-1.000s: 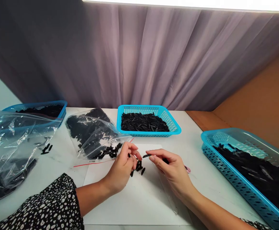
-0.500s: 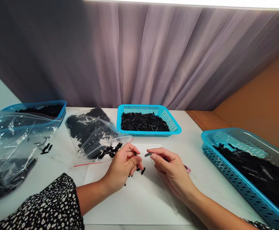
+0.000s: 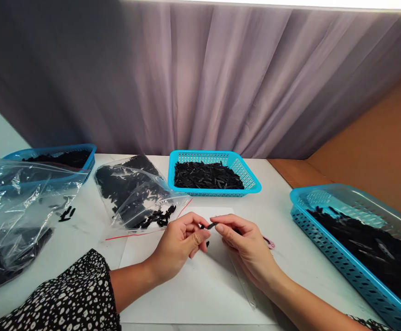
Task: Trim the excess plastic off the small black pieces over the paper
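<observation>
Over a white sheet, both my hands are close together with their fingertips nearly meeting. A slim black piece is pinched between thumb and forefinger of my right hand. My left hand is closed in a pinch on a small black piece, mostly hidden by the fingers. The ends of the two pieces look to be touching; I cannot tell whether they are joined. Below my left fingers, another small black piece shows on the sheet.
A blue basket of slim black pieces stands behind my hands. Another blue basket is at right, a third far left. Clear zip bags with black pieces lie left. A pink-handled item is partly behind my right hand.
My left hand has turned and moved slightly right, bringing its small black piece up against the slim piece in my right hand. My right hand stays almost in place.
</observation>
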Demonstrator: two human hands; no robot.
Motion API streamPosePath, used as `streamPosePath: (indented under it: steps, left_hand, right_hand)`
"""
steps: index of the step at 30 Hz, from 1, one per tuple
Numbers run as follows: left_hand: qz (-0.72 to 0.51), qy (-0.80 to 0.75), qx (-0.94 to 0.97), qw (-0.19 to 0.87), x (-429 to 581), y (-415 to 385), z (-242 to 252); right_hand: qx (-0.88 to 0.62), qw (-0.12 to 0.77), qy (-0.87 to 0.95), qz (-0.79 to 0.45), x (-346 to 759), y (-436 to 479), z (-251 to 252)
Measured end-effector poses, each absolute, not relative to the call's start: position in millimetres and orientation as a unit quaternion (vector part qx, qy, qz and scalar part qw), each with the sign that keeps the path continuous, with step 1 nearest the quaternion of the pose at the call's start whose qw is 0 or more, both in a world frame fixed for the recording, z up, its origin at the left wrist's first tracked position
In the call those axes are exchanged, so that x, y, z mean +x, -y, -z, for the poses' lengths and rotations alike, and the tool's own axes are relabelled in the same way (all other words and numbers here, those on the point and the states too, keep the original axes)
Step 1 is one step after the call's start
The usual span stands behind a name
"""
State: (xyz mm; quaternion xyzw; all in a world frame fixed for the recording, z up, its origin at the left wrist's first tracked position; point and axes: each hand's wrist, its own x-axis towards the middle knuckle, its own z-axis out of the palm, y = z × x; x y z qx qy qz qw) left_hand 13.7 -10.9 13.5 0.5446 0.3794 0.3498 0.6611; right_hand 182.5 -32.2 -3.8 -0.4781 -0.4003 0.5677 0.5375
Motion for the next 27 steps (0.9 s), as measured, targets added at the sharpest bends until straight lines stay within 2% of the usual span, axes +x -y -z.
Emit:
streamPosePath:
  steps: [5,19,27]
  left_hand:
    - [-0.355,-0.39,0.557,0.642,13.2,13.4,-16.7]
    - [-0.375,-0.37,0.561,0.639,11.7,15.3,-12.6]
    - [-0.375,-0.353,0.542,0.665,10.3,13.1,-10.0]
  right_hand:
    - [-0.484,0.526,0.455,-0.531,183.1,34.3,4.8]
    - [-0.409,0.49,0.355,-0.683,177.1,37.3,-5.4]
    - [-0.43,0.523,0.394,-0.622,178.1,40.0,-4.8]
